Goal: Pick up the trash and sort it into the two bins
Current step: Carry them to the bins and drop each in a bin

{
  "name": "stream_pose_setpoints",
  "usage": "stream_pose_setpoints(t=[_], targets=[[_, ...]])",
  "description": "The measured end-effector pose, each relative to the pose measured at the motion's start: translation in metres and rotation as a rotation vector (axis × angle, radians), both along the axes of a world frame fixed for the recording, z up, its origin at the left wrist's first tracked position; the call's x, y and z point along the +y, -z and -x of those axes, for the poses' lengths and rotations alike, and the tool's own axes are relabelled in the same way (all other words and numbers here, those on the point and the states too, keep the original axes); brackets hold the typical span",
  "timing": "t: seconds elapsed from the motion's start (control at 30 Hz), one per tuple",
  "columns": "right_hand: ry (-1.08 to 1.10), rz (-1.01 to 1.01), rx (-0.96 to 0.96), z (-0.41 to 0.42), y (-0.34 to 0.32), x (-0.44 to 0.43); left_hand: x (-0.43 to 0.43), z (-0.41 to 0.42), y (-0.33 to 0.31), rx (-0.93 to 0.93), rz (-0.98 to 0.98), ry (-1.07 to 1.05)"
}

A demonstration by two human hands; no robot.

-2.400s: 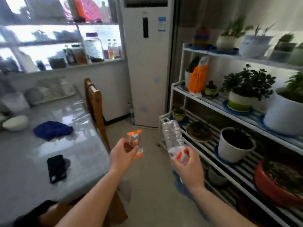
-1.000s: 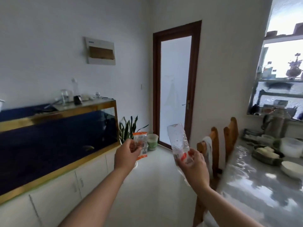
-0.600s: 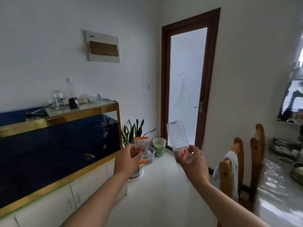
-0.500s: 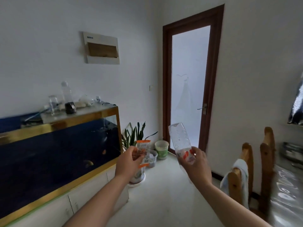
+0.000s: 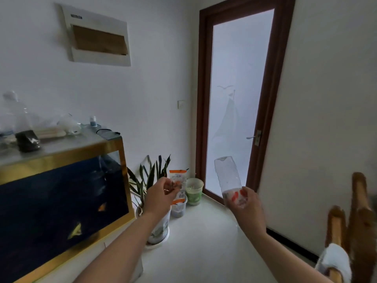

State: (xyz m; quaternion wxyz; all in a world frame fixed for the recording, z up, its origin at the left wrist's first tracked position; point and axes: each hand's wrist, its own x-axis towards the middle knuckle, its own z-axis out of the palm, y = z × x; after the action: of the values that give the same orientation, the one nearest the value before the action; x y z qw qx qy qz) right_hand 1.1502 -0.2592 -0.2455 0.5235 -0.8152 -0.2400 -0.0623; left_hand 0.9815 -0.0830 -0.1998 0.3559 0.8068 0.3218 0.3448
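Note:
My left hand (image 5: 160,196) holds a small orange-and-white snack wrapper (image 5: 178,181) upright at chest height. My right hand (image 5: 245,207) grips an empty clear plastic bottle (image 5: 228,177) by its red-and-white label end, base pointing up. Ahead on the floor by the door stand two small bins: a green-and-white bin (image 5: 193,192) and, just in front of it, a clear grey bin (image 5: 179,209) partly hidden behind the wrapper and my left hand. Both hands are well short of the bins.
A fish tank (image 5: 61,199) on a white cabinet lines the left side, with a potted plant (image 5: 157,221) at its end. A frosted glass door (image 5: 234,99) is ahead. Wooden chairs (image 5: 355,221) with a white cloth stand at the right. Pale floor lies between.
My view has swung from the plant shelves and table round to the fish tank and door, and moved closer to the bins. Both hands keep the same hold on wrapper and bottle.

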Motion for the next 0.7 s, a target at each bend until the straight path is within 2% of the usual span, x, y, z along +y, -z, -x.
stream_pose_setpoints(t=[0.43,0.7], targets=[[0.095,-0.02,-0.014,-0.202,-0.013,0.197,0.211,-0.234,-0.004,0.043,-0.017,0.144],[0.069,-0.021,0.003,-0.306,0.0,0.279,0.29,-0.339,0.015,0.062,-0.013,0.131]])
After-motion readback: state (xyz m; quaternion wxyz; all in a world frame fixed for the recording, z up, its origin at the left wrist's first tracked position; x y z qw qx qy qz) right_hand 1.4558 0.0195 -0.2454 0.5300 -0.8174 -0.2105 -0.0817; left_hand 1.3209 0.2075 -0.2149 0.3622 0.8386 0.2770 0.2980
